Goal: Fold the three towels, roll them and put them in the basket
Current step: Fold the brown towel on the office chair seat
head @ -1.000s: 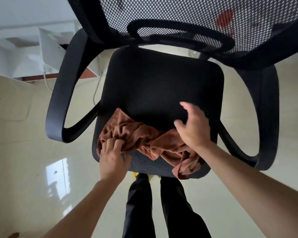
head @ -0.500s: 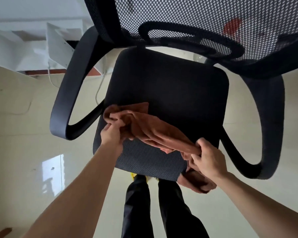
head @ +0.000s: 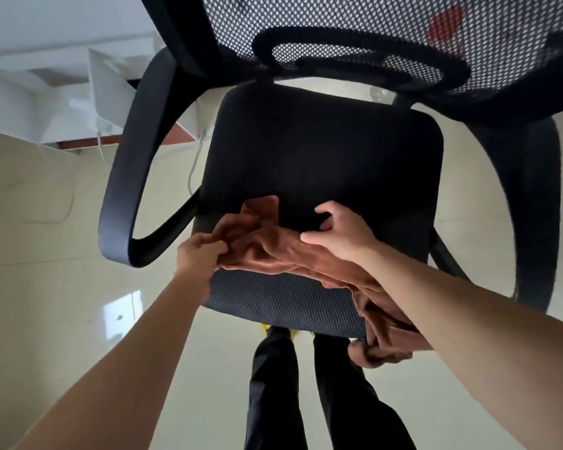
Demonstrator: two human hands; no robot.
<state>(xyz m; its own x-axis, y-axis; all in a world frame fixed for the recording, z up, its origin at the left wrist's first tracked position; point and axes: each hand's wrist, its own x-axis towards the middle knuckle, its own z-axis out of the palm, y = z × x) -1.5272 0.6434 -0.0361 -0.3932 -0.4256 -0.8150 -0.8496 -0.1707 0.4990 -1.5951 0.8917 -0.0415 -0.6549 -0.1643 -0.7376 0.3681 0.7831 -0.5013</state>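
While the office chair (head: 355, 27) fills most of my feed, its black seat (head: 322, 151) is the working surface, and the one brown towel (head: 273, 254) I can see lies bunched across the seat's front half. One end is crumpled near the left front corner. The other spills over the right front corner and hangs above the floor (head: 46, 303). No basket and no other towels are in view.

My left hand (head: 197, 254) pinches the towel's left end, fingers curled into the cloth. My right hand (head: 345, 238) lies on the middle of the towel with fingers spread and loosely bent, fingertips reaching onto the bare seat; it presses rather than grips.

I judge the hanging end to be the main risk. If I pull left without pinning the cloth, that weight could drag the towel off the seat. The seat is also small, so spreading the towel flat may leave edges drooping and give a crooked fold. The chair might shift under a hard push.

Half a second ago my right hand was gripping the towel at the seat's front right edge; it has let go there and come inward to the towel's middle. My left hand has drawn its end nearer the front edge, and the cloth between looks less taut.
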